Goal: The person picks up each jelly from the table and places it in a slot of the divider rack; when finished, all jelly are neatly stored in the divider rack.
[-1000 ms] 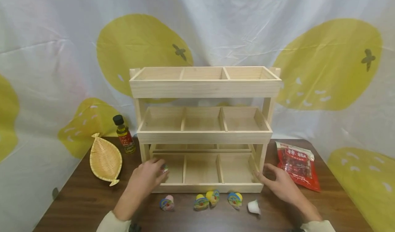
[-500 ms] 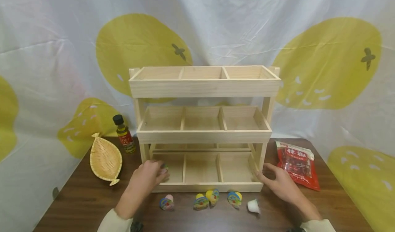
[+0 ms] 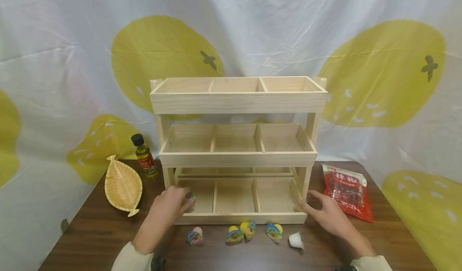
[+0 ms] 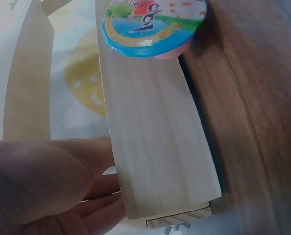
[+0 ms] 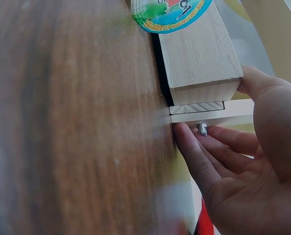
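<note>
My left hand (image 3: pixel 169 205) reaches over the front board into the bottom tier's left compartment of a three-tier wooden rack (image 3: pixel 238 219). Its fingertips pinch a small jelly cup (image 3: pixel 193 197), of which only a bit of green and pink shows; the left wrist view hides it behind the board. At the rack's lower right end, my right hand (image 3: pixel 326 213) grips the frame, thumb over the board and fingers on the outside by a metal screw (image 5: pixel 202 129). Before the rack lie a pink jelly cup (image 3: pixel 195 237), several yellow jelly cups (image 3: pixel 234 236) and a white cup (image 3: pixel 296 240).
Left of the rack, a leaf-shaped woven basket (image 3: pixel 123 187) leans near an oil bottle (image 3: pixel 146 160) with a black cap. A red bag of dried chillies (image 3: pixel 347 193) lies to the right. A patterned cloth (image 3: pixel 270 30) hangs behind the brown table (image 3: pixel 86 231).
Within the left compartment, the left hand's fingers and the jelly cup turn and shift slightly. The right hand keeps its grip on the rack, and the cups on the table stay put.
</note>
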Demonstrator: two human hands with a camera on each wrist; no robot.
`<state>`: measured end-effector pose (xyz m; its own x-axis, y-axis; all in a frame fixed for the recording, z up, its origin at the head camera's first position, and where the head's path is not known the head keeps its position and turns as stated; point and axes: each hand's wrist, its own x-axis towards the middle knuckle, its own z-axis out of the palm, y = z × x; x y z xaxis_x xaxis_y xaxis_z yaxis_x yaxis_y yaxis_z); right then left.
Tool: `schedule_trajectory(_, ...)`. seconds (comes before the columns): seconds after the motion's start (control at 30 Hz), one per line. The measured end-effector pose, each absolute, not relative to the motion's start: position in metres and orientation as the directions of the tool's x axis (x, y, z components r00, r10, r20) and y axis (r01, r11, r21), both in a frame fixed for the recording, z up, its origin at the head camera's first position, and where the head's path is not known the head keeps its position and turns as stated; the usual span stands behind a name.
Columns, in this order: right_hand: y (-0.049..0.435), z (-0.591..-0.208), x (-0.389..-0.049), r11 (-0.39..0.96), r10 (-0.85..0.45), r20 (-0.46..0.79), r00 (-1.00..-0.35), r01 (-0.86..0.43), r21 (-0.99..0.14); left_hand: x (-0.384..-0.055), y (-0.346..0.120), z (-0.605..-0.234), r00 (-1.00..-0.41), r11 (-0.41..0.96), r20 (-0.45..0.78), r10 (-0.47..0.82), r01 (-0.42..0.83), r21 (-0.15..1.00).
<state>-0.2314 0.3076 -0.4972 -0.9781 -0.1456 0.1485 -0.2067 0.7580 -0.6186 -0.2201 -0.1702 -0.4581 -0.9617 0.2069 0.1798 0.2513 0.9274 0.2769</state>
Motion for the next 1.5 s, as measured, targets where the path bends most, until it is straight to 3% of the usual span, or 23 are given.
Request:
schedule_trajectory(0.33,0.307,-0.496,-0.231,0.751,-0.143,0.141,-0.98,-0.2,-0.63,-0.217,-0.17,-0.459,-0.969,0.932,0.158,0.191,0.229,0.28)
schedule_trajectory(0.6,0.306,-0.497,-0.23,0.751,-0.143,0.154,-0.978,-0.209,-0.626,-0.21,-0.173,-0.461,-0.953,0.919,0.232,0.193,0.259,0.297)
schedule_trajectory(0.8,0.307,-0.498,-0.23,0.752,-0.138,0.147,-0.979,-0.2,-0.628,-0.19,-0.177,-0.461,-0.844,0.858,0.455,0.284,0.436,0.272)
schedule_trajectory(0.93,0.307,-0.498,-0.231,0.752,-0.135,0.147,-0.98,-0.198,-0.629,-0.175,-0.175,-0.465,-0.768,0.768,0.526,0.366,0.568,0.295)
schedule_trajectory(1.33,0.308,-0.499,-0.231,0.743,-0.129,0.132,-0.983,-0.184,-0.644,-0.162,-0.186,-0.485,-0.709,0.543,0.362,0.605,0.7,0.464)
schedule_trajectory(1.5,0.308,-0.499,-0.231,0.737,-0.132,0.126,-0.983,-0.182,-0.651,-0.166,-0.186,-0.488,-0.69,0.508,0.37,0.622,0.715,0.48)
